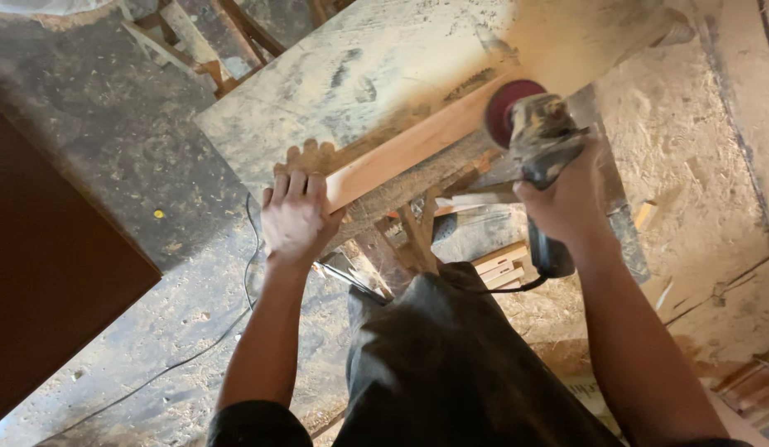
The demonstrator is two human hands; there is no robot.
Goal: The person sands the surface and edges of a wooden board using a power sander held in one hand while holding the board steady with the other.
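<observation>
Left hand [295, 217] pressed flat, pinning board [405, 149]; right hand [566, 203] clamped on sander [537, 136]. Best kept flat, moving evenly.

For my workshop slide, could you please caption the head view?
Right hand presses a red-disc angle grinder to a wooden strip that the left hand steadies on a dusty workbench.
</observation>
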